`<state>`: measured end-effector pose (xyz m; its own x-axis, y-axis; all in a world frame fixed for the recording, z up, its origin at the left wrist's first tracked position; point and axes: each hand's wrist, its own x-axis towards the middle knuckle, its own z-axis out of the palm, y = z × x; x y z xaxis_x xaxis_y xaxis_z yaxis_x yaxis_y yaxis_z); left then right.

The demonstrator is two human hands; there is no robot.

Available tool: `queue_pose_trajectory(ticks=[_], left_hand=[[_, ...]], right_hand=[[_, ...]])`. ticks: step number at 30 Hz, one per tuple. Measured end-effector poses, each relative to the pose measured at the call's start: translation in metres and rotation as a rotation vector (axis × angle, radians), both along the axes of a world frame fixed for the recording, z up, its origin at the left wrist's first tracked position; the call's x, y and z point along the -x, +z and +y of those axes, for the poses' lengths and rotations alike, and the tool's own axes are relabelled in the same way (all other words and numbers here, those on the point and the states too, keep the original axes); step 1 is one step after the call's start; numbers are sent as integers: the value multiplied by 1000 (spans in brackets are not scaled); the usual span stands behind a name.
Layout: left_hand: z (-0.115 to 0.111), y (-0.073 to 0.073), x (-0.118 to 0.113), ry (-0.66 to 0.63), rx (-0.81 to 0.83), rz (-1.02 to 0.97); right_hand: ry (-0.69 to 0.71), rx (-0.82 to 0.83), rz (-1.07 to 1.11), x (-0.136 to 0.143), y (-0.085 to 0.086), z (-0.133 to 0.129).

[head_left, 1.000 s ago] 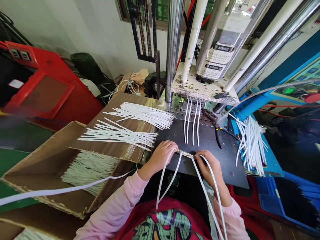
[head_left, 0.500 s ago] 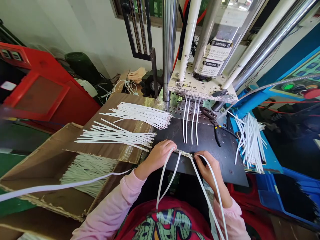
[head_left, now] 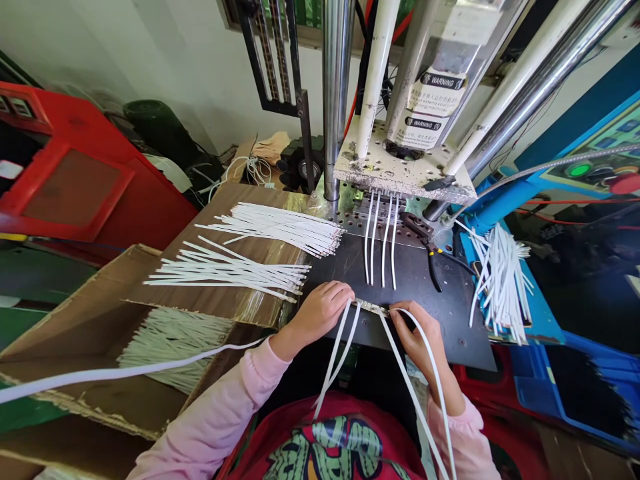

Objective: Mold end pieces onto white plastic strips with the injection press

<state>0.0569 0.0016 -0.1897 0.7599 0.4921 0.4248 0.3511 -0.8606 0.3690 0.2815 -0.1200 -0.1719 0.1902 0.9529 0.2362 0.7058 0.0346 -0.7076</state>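
Note:
At the near edge of the black work plate (head_left: 330, 270), my left hand (head_left: 325, 310) and my right hand (head_left: 417, 333) pinch opposite ends of a narrow metal bar (head_left: 371, 307). White cables (head_left: 403, 363) are seated along this bar and hang down toward my lap. One cable arches over the fingers of my right hand; another comes out close to my left fingertips. Beyond the bar, several short white cables (head_left: 383, 247) stick out from under the pale platen (head_left: 400, 177) of the press. The fingers partly hide the bar's ends.
Pliers (head_left: 430, 247) lie right of the press opening. Two bundles of white cables (head_left: 230, 270) rest on a brown board (head_left: 200, 303) at left, above a cardboard box (head_left: 80, 320) of more. Another cable pile (head_left: 503, 283) lies on a blue stand. Steel columns (head_left: 336, 100) flank the press.
The cable nearest my left hand has swung from a bowed to a straighter line, its upper end slightly right. Both hands stay almost in place on the bar.

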Motion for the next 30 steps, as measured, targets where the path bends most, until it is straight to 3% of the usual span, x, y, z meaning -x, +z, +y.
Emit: queue_pose_trajectory(ticks=[5, 16, 25, 30], left_hand=[[0, -5, -2, 10, -23, -53], [8, 9, -9, 27, 120, -15], [7, 5, -10, 43, 157, -44], [7, 0, -11, 51, 172, -70]], right_hand=[[0, 30, -24, 3, 0, 2], [-13, 97, -18, 4, 12, 15], [52, 208, -130, -4, 16, 18], [47, 154, -117, -2, 17, 18]])
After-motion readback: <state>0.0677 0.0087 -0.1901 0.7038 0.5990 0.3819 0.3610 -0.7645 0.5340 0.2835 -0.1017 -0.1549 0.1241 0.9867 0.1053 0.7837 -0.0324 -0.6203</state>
